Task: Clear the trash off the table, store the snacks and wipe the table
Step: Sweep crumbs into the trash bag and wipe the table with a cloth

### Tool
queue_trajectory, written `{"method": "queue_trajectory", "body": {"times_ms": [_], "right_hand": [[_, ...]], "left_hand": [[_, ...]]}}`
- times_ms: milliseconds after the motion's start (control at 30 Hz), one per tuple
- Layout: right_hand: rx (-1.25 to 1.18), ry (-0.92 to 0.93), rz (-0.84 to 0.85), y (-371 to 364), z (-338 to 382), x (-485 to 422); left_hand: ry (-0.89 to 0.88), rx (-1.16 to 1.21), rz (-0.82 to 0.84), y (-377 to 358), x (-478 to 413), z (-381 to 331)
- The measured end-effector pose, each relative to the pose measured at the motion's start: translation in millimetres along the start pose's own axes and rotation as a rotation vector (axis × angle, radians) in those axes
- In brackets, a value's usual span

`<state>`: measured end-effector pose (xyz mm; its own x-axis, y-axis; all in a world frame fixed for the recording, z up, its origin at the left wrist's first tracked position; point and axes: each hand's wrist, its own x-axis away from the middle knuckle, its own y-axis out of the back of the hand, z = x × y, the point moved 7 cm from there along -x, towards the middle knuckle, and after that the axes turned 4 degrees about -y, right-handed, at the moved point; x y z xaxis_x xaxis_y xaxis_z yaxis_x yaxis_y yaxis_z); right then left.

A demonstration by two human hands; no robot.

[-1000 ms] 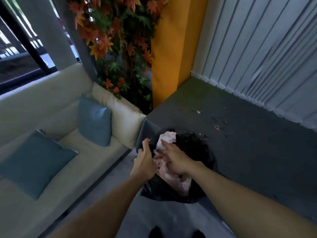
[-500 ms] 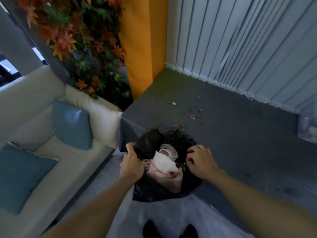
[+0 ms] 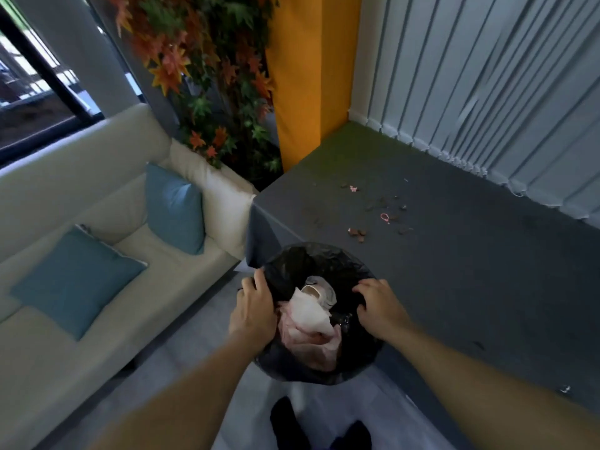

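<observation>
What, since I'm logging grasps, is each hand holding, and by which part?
Both grip the black trash bag by its rim: left hand the left edge, right hand the right.

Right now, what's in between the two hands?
In the head view, crumpled white paper lies on pink trash, inside the open black bag whose rim the left hand and right hand hold.
</observation>
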<state>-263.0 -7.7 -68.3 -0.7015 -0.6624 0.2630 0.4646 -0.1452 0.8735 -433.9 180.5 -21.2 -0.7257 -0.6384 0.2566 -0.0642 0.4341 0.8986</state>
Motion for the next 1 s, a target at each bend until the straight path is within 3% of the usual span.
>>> {"method": "queue_trajectory", "body": {"times_ms": [333,667,1000], "right_hand": [[-0.018,-0.093,0.062,-6,-38,29],[-0.031,-0.355,-0.039,7,-78,100],[-0.056,-0.576,-0.177,5,-90,183]], "left_hand": [[0.022,0.114,0.097,-40,28,-17],[-0.166,0.070,0.276,-64,31,-50],[-0.529,0.004,0.438,-73,58,-91]]}}
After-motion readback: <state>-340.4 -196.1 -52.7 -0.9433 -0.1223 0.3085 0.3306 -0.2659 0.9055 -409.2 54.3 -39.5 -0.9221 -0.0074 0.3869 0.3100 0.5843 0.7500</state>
